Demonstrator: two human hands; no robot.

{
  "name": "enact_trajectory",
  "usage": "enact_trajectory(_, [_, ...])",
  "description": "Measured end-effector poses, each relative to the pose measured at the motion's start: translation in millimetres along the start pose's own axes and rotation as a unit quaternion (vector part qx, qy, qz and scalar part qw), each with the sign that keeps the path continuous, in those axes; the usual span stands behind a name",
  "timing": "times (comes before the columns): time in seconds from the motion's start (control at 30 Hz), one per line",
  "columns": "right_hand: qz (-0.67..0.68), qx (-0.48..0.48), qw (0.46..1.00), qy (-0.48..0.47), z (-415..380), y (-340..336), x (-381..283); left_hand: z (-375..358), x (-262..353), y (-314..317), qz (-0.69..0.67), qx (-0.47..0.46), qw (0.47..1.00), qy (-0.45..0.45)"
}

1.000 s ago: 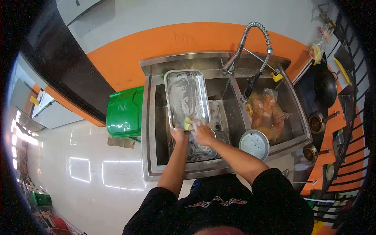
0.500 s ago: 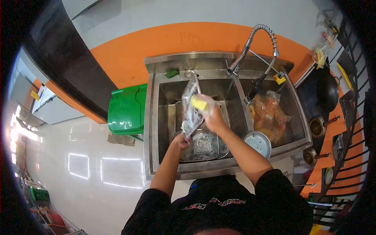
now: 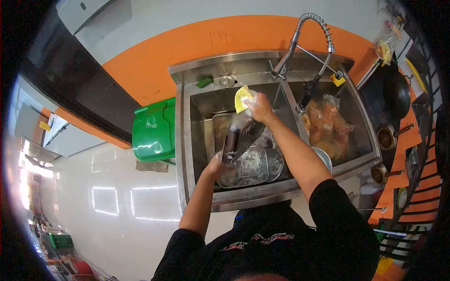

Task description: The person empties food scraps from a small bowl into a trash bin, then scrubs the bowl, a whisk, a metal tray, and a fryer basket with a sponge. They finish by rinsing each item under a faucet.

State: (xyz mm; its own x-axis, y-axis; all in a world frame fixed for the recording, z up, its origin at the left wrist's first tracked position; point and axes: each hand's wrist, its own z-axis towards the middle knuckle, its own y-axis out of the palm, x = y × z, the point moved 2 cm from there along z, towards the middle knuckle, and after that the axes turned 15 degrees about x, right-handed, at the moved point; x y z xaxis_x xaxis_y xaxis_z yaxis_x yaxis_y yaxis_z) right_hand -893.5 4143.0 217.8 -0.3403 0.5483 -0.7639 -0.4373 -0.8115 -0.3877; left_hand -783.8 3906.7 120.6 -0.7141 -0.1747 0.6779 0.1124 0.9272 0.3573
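Note:
My left hand (image 3: pixel 219 165) is closed on the near end of a shiny metal pan (image 3: pixel 240 136), which tilts over the left sink basin and is smeared by motion. In my right hand (image 3: pixel 260 108) is a yellow sponge (image 3: pixel 243 99) with white suds on it, held just above the pan's far end. Below, in the left basin, lie a wire-mesh basket (image 3: pixel 251 166) with soapy foam and a rectangular metal tray (image 3: pixel 217 125), partly hidden by the pan and my hands.
The right basin holds bagged orange-brown food (image 3: pixel 326 126) and a round metal pot (image 3: pixel 322 157) behind my forearm. A spring-neck faucet (image 3: pixel 300 35) rises at the back. A green scrub pad (image 3: pixel 204 82) lies on the rear ledge; a green bin (image 3: pixel 153 131) stands at left.
My right hand with the sponge has moved up and away from the pan's middle to beyond its far end. The pan has turned, showing a darker face.

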Motion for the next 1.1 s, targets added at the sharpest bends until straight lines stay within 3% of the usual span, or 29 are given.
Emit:
enact_trajectory(0.03, [-0.055,0.005,0.998,0.026,0,1,2,0,6,0,0.016,0.102,0.99,0.093])
enact_trajectory(0.07, [-0.111,0.012,0.992,0.051,0,2,6,5,7,3,0.019,0.1,0.991,0.09])
enact_trajectory(0.13, [-0.103,0.053,0.991,0.059,-13,9,10,11,17,10,-0.005,0.107,0.926,0.361])
enact_trajectory(0.17, [-0.096,0.091,0.989,0.063,-21,13,11,12,18,11,-0.001,0.1,0.93,0.355])
enact_trajectory(0.23, [-0.094,0.096,0.982,0.136,-37,24,-4,6,24,13,0.193,0.171,0.89,0.376])
enact_trajectory(0.27, [-0.077,0.063,0.987,0.127,-50,33,-4,-8,36,30,0.206,0.215,0.836,0.46])
enact_trajectory(0.3, [-0.112,0.052,0.992,0.019,-69,47,-9,-1,31,31,0.208,0.21,0.839,0.457])
enact_trajectory(0.33, [-0.184,0.026,0.983,0.007,-89,61,-16,12,25,24,0.171,0.241,0.838,0.459])
enact_trajectory(0.37, [0.031,0.115,0.99,-0.074,-99,63,-29,25,17,18,0.135,0.274,0.833,0.461])
enact_trajectory(0.43, [-0.052,0.039,0.983,-0.172,-112,53,-49,26,9,15,0.138,0.275,0.826,0.473])
enact_trajectory(0.47, [-0.05,0.04,0.984,-0.167,-111,52,-40,21,10,15,0.132,0.291,0.825,0.465])
enact_trajectory(0.57, [-0.09,0.042,0.992,-0.074,-92,40,11,14,10,7,0.005,0.344,0.844,0.41])
enact_trajectory(0.63, [-0.155,0.089,0.982,-0.057,-82,20,38,2,16,0,0.06,0.353,0.842,0.404])
enact_trajectory(0.77, [-0.047,0.241,0.954,0.172,-80,24,98,-2,13,-5,0.053,0.328,0.85,0.409])
enact_trajectory(0.8, [-0.046,0.241,0.954,0.17,-80,22,101,-2,14,-4,0.043,0.317,0.858,0.401])
enact_trajectory(0.83, [-0.097,0.235,0.931,0.263,-83,19,107,-3,17,-2,0.042,0.315,0.857,0.405])
enact_trajectory(0.87, [-0.148,0.226,0.896,0.354,-87,18,111,-4,19,-1,-0.049,0.318,0.873,0.366])
enact_trajectory(0.9, [-0.147,0.229,0.896,0.351,-91,19,112,-2,19,-1,-0.14,0.317,0.881,0.323])
enact_trajectory(0.97, [-0.147,0.298,0.88,0.34,-115,22,115,9,18,-9,-0.165,0.292,0.887,0.316])
enact_trajectory(1.03, [-0.069,0.315,0.835,0.447,-150,58,141,19,14,-11,-0.281,0.283,0.877,0.267])
enact_trajectory(1.1, [0.086,0.291,0.738,0.602,-182,99,108,7,21,23,-0.309,0.255,0.878,0.262])
